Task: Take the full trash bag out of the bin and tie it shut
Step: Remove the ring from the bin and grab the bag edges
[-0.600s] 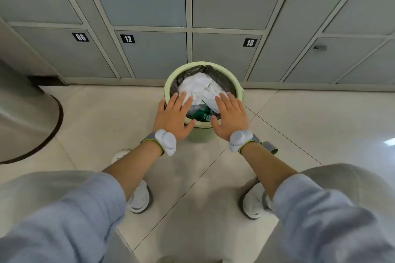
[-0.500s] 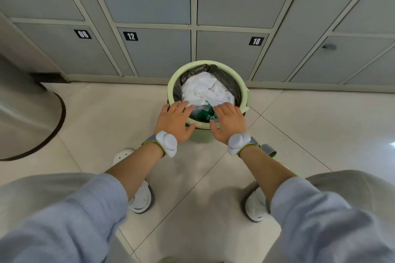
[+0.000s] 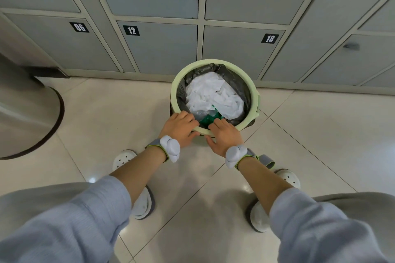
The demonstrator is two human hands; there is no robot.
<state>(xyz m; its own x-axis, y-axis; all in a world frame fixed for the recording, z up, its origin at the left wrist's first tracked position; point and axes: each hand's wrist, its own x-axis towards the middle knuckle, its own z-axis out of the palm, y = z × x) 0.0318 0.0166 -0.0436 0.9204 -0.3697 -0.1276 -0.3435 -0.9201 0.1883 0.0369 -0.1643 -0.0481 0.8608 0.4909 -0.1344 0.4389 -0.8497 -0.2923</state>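
A pale green round bin point(image 3: 213, 61) stands on the tiled floor against the lockers. A dark grey trash bag point(image 3: 241, 83) lines it, and its edge shows below the rim ring at both sides. Crumpled white waste point(image 3: 211, 92) and a green wrapper point(image 3: 208, 118) fill the bag. My left hand point(image 3: 181, 126) and my right hand point(image 3: 224, 134) sit side by side at the near rim. The fingers of each hand curl over the rim into the bin, and the thumbs lie under it outside. Both hands grip the rim.
Grey lockers numbered 06, 12 and 18 point(image 3: 270, 38) form the wall right behind the bin. A large steel cylinder point(image 3: 21, 113) stands at the left. My white shoes point(image 3: 125, 157) are planted on the tiles just in front of the bin.
Both hands have drawn back from flat over the trash to the near rim, and their fingers have curled over it. The bin looks closer in view.
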